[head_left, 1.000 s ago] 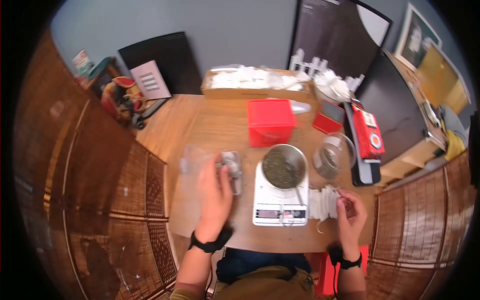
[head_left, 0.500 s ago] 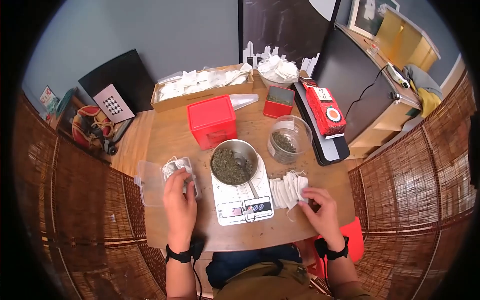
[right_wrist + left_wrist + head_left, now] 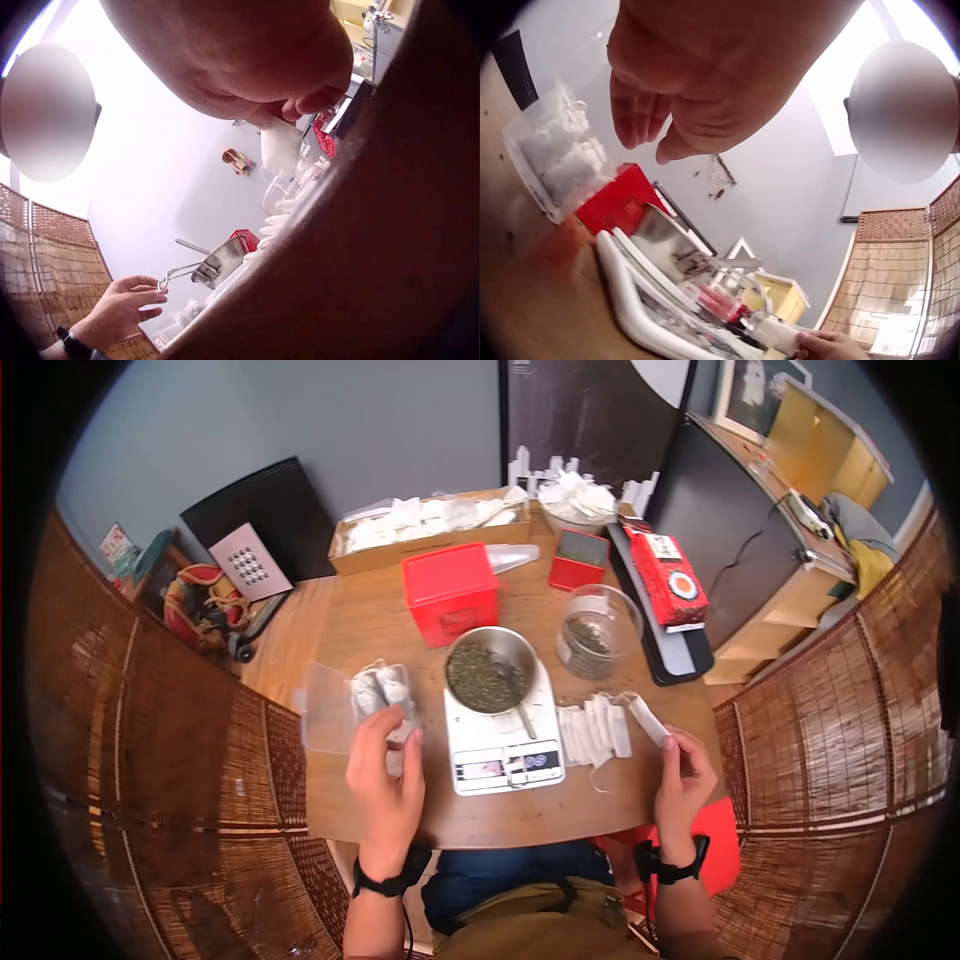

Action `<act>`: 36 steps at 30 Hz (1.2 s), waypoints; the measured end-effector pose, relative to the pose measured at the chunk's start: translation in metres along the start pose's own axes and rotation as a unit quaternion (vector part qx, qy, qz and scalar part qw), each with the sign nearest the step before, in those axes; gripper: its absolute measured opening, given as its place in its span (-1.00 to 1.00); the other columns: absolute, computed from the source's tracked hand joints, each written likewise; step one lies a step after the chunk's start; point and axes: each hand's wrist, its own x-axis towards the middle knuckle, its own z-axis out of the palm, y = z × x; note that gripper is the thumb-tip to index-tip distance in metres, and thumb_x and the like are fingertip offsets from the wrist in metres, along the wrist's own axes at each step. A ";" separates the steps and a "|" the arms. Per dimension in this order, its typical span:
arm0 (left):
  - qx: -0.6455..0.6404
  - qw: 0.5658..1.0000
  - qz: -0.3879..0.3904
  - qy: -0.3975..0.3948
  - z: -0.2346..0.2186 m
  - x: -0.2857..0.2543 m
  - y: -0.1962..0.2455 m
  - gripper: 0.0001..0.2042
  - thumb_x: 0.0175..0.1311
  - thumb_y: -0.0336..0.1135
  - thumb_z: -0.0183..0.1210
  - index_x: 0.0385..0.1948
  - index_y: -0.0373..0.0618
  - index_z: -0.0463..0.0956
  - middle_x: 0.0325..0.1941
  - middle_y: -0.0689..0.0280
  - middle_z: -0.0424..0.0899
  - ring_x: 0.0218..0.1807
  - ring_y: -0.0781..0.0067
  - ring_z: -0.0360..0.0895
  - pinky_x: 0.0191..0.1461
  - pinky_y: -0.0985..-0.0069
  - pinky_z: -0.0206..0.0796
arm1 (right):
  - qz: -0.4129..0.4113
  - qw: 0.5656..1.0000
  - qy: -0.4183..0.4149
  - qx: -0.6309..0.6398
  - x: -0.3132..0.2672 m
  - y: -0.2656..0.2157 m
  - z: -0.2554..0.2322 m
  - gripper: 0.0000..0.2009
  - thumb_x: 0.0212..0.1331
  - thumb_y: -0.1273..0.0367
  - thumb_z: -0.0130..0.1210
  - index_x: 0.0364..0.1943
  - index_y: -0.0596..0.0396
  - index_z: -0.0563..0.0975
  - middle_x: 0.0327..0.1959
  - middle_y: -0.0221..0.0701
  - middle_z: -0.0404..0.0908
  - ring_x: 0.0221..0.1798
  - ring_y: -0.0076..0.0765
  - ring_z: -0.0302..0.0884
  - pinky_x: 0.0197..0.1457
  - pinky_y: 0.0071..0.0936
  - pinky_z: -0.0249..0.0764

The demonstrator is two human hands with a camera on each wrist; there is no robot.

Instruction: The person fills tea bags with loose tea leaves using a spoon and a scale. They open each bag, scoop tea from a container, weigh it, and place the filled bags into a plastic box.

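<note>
Between thumb and fingertips my right hand (image 3: 685, 778) pinches one flat white tea bag (image 3: 648, 718), held beyond the right end of a row of similar tea bags (image 3: 592, 732). My left hand (image 3: 386, 772) hovers with relaxed fingers over the near end of a clear plastic box (image 3: 328, 705), hiding part of it; its palm and fingers look bare in the left wrist view. Filled tea bags (image 3: 378, 686) with strings lie in that box. In the middle, a metal pot (image 3: 533, 670) of dried leaves (image 3: 480, 678) and a spoon (image 3: 527, 722) stands on a white kitchen scale (image 3: 470, 745).
Behind the pot is a red lidded canister (image 3: 450, 590). A clear jar (image 3: 585, 660) with leaves and a small red tin (image 3: 578, 570) stand at right, beside a red packet (image 3: 668, 585). A cardboard box (image 3: 430, 550) and a bowl (image 3: 575, 518) hold white bags at the back.
My right hand has drawn one tea bag off the right end of the row and moved it right. The left hand stays by the plastic box, slightly nearer me. The head view has swung.
</note>
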 end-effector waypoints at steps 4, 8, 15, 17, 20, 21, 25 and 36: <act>-0.157 0.970 -0.076 -0.172 -0.008 -0.025 0.051 -0.80 0.38 -0.58 0.36 -0.01 -0.26 0.69 -0.09 0.21 0.77 -0.14 0.52 0.68 -0.17 0.54 0.53 | 0.047 0.997 -0.006 0.068 -0.019 -0.026 -0.002 -0.87 0.52 0.53 0.21 -0.01 0.31 0.70 0.11 -0.16 0.76 0.03 -0.42 0.71 0.11 -0.49 0.60; -0.391 0.847 -0.227 -0.280 0.019 -0.056 0.080 -0.82 0.54 -0.50 0.27 0.09 -0.26 0.70 -0.16 0.26 0.76 -0.26 0.61 0.63 -0.36 0.68 0.42 | 0.076 0.977 -0.069 0.188 -0.047 -0.048 0.001 -0.88 0.52 0.53 0.21 0.00 0.30 0.68 0.08 -0.12 0.77 -0.11 -0.43 0.75 0.01 -0.50 0.65; -0.596 0.643 -0.385 -0.290 0.017 -0.068 0.081 -0.75 0.65 -0.35 0.19 0.15 -0.29 0.69 -0.20 0.27 0.74 -0.37 0.62 0.58 -0.48 0.68 0.33 | 0.256 0.854 -0.148 0.428 -0.069 -0.054 0.006 -0.86 0.57 0.48 0.17 0.08 0.20 0.59 -0.19 -0.31 0.77 -0.21 -0.42 0.75 -0.12 -0.52 0.64; -0.559 0.681 -0.368 -0.297 0.012 -0.072 0.085 -0.76 0.63 -0.36 0.21 0.14 -0.30 0.70 -0.22 0.26 0.75 -0.37 0.62 0.59 -0.49 0.68 0.33 | 0.299 0.825 -0.171 0.447 -0.071 -0.054 0.007 -0.86 0.57 0.46 0.19 0.08 0.18 0.60 -0.19 -0.32 0.77 -0.20 -0.44 0.74 -0.11 -0.52 0.63; -0.510 0.733 -0.338 -0.298 0.011 -0.077 0.091 -0.77 0.59 -0.39 0.26 0.12 -0.32 0.71 -0.23 0.22 0.77 -0.37 0.62 0.61 -0.50 0.68 0.34 | 0.301 0.820 -0.189 0.449 -0.077 -0.049 0.008 -0.86 0.57 0.45 0.20 0.08 0.16 0.60 -0.19 -0.33 0.77 -0.20 -0.45 0.73 -0.10 -0.52 0.63; -0.498 0.748 -0.328 -0.292 0.011 -0.079 0.093 -0.78 0.57 -0.41 0.28 0.10 -0.32 0.71 -0.24 0.19 0.78 -0.37 0.61 0.62 -0.51 0.68 0.35 | 0.299 0.820 -0.187 0.450 -0.078 -0.048 0.007 -0.86 0.57 0.45 0.20 0.08 0.16 0.60 -0.19 -0.33 0.77 -0.20 -0.45 0.73 -0.10 -0.52 0.63; -0.474 0.767 -0.309 -0.302 0.015 -0.086 0.092 -0.79 0.53 -0.47 0.30 0.09 -0.33 0.71 -0.20 0.12 0.81 -0.35 0.58 0.68 -0.51 0.66 0.40 | 0.292 0.833 -0.186 0.432 -0.081 -0.050 0.002 -0.82 0.56 0.46 0.20 0.12 0.18 0.57 -0.13 -0.32 0.75 -0.17 -0.48 0.70 -0.08 -0.53 0.61; -0.321 0.898 -0.188 -0.236 0.021 -0.094 0.105 -0.82 0.43 -0.58 0.34 0.00 -0.29 0.77 -0.17 0.22 0.80 -0.41 0.62 0.69 -0.43 0.65 0.45 | -0.012 0.964 -0.176 0.200 -0.088 -0.077 0.008 -0.56 0.25 0.58 0.45 0.19 0.17 0.57 -0.12 -0.40 0.65 -0.22 -0.60 0.57 -0.16 -0.63 0.49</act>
